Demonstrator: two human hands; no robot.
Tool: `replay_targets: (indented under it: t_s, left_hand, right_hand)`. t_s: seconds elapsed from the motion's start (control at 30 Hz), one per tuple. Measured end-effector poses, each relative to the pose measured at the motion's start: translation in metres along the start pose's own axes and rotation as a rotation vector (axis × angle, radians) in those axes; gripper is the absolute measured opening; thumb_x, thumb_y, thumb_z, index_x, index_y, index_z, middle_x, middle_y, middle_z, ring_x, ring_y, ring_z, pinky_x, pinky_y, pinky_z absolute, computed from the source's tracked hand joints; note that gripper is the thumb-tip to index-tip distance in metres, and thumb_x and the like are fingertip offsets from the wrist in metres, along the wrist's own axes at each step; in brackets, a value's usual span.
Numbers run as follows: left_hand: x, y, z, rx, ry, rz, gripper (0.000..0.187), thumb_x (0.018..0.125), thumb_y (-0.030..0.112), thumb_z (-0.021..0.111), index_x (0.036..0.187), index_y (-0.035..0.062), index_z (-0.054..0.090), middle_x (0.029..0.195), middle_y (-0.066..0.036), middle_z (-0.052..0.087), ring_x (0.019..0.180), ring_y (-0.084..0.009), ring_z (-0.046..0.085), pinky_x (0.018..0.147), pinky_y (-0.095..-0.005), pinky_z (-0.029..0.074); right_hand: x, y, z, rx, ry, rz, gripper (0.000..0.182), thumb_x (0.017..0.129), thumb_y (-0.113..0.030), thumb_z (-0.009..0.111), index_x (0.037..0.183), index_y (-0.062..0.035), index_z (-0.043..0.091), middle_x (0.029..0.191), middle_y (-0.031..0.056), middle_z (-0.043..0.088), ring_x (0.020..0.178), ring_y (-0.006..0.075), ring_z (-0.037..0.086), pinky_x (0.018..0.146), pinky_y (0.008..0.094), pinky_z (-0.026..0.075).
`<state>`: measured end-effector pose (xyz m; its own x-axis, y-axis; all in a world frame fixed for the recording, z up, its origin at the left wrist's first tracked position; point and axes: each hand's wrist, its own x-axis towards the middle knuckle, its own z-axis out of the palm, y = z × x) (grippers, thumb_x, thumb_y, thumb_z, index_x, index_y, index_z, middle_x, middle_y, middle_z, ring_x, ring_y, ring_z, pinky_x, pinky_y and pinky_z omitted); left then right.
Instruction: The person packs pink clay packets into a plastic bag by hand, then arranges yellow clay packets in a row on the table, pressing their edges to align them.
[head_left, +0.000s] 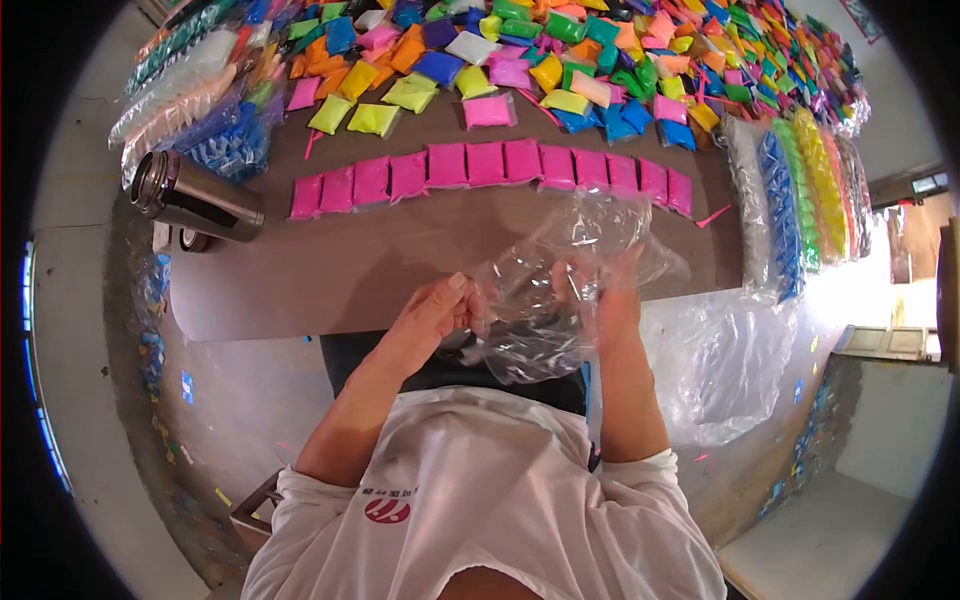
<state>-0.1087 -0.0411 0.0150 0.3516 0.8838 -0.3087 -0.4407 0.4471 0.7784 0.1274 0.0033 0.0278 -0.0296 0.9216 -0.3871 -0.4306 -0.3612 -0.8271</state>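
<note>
Both hands grip one clear plastic bag [560, 290] just above the near edge of the brown table [300, 280]: the left hand [435, 310] pinches its left side, and the right hand [605, 290] is closed on its right side, partly veiled by the film. Straight ahead, a little way beyond the bag, a row of pink packets [490, 170] runs left to right across the table, about equally near either hand, with a metal flask [195, 195] lying well off to the left.

Row of packets [487, 167] on table [300, 275], flask [196, 197] left, packet heap [560, 50] behind.
</note>
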Motion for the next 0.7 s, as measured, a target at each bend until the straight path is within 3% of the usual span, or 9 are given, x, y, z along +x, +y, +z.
replay_targets:
  t_s: [0.13, 0.23, 0.33, 0.37, 0.43, 0.57, 0.6, 0.67, 0.7]
  left_hand:
    - [0.002, 0.001, -0.007, 0.074, -0.069, 0.035, 0.055, 0.105, 0.053, 0.043, 0.097, 0.0015, 0.062, 0.113, -0.011, 0.063, 0.094, -0.0179, 0.059, 0.086, -0.0344, 0.048]
    - [0.002, 0.007, -0.014, 0.180, -0.043, 0.033, 0.058, 0.103, 0.056, 0.045, 0.101, 0.0010, 0.063, 0.112, -0.010, 0.064, 0.093, -0.0175, 0.057, 0.088, -0.0332, 0.047]
    - [0.003, 0.017, -0.019, 0.281, -0.030, 0.104, 0.060, 0.101, 0.059, 0.048, 0.106, 0.0004, 0.063, 0.109, -0.009, 0.064, 0.094, -0.0170, 0.056, 0.088, -0.0321, 0.046]
    - [0.003, 0.019, -0.018, 0.306, -0.027, 0.137, 0.062, 0.100, 0.060, 0.050, 0.108, 0.0002, 0.064, 0.108, -0.008, 0.064, 0.095, -0.0168, 0.055, 0.088, -0.0317, 0.046]
    - [-0.002, 0.031, -0.010, 0.386, 0.064, 0.149, 0.059, 0.099, 0.057, 0.054, 0.112, 0.0004, 0.064, 0.106, -0.006, 0.064, 0.096, -0.0151, 0.055, 0.088, -0.0309, 0.045]
    - [-0.006, 0.033, -0.004, 0.342, 0.179, 0.169, 0.052, 0.098, 0.050, 0.062, 0.117, 0.0010, 0.063, 0.100, -0.001, 0.062, 0.093, -0.0106, 0.054, 0.085, -0.0280, 0.045]
    - [-0.009, 0.036, -0.004, 0.394, 0.210, 0.093, 0.054, 0.098, 0.050, 0.061, 0.121, 0.0011, 0.062, 0.107, -0.003, 0.063, 0.100, -0.0123, 0.056, 0.091, -0.0293, 0.044]
    - [-0.014, 0.042, -0.005, 0.468, 0.240, 0.012, 0.054, 0.098, 0.049, 0.061, 0.124, 0.0015, 0.062, 0.111, -0.004, 0.064, 0.104, -0.0133, 0.057, 0.094, -0.0301, 0.043]
    - [-0.015, 0.042, -0.006, 0.490, 0.244, 0.005, 0.052, 0.098, 0.048, 0.062, 0.122, 0.0017, 0.063, 0.108, -0.003, 0.063, 0.103, -0.0125, 0.056, 0.092, -0.0296, 0.043]
  right_hand:
    - [0.025, -0.010, -0.018, 0.162, -0.289, 0.261, 0.046, 0.102, -0.048, 0.047, 0.102, -0.0036, 0.059, 0.083, 0.0175, 0.063, 0.061, 0.0245, 0.057, 0.049, 0.0366, 0.043]
    - [0.044, -0.002, -0.023, 0.199, -0.667, 0.351, 0.042, 0.101, -0.046, 0.050, 0.097, -0.0054, 0.060, 0.083, 0.0168, 0.063, 0.061, 0.0255, 0.058, 0.046, 0.0390, 0.043]
    - [0.043, 0.058, 0.014, -0.617, -0.175, 0.005, 0.069, 0.097, -0.069, 0.043, 0.089, -0.0035, 0.063, 0.068, 0.0107, 0.061, 0.053, 0.0229, 0.056, 0.043, 0.0354, 0.041]
    - [0.050, 0.040, -0.001, -0.292, -0.389, 0.355, 0.068, 0.097, -0.068, 0.045, 0.092, -0.0033, 0.063, 0.070, 0.0109, 0.062, 0.052, 0.0222, 0.056, 0.043, 0.0354, 0.042]
    - [0.056, 0.035, -0.003, -0.008, -0.612, 0.720, 0.067, 0.097, -0.067, 0.045, 0.094, -0.0031, 0.064, 0.071, 0.0112, 0.064, 0.052, 0.0212, 0.056, 0.042, 0.0353, 0.042]
    - [0.049, 0.078, 0.000, -0.224, -0.700, 0.795, 0.067, 0.098, -0.067, 0.044, 0.095, -0.0032, 0.064, 0.073, 0.0112, 0.065, 0.053, 0.0202, 0.057, 0.042, 0.0350, 0.042]
    - [0.046, 0.081, 0.003, -0.275, -0.717, 0.811, 0.067, 0.098, -0.067, 0.044, 0.095, -0.0032, 0.064, 0.073, 0.0112, 0.065, 0.053, 0.0199, 0.057, 0.042, 0.0350, 0.042]
    - [0.032, 0.087, 0.010, -0.458, -0.739, 0.340, 0.071, 0.097, -0.070, 0.041, 0.097, -0.0032, 0.064, 0.072, 0.0106, 0.064, 0.053, 0.0184, 0.057, 0.041, 0.0330, 0.041]
    - [0.020, 0.129, 0.014, -0.616, -0.608, -0.035, 0.074, 0.097, -0.072, 0.038, 0.098, -0.0029, 0.064, 0.072, 0.0106, 0.065, 0.051, 0.0179, 0.055, 0.040, 0.0321, 0.040]
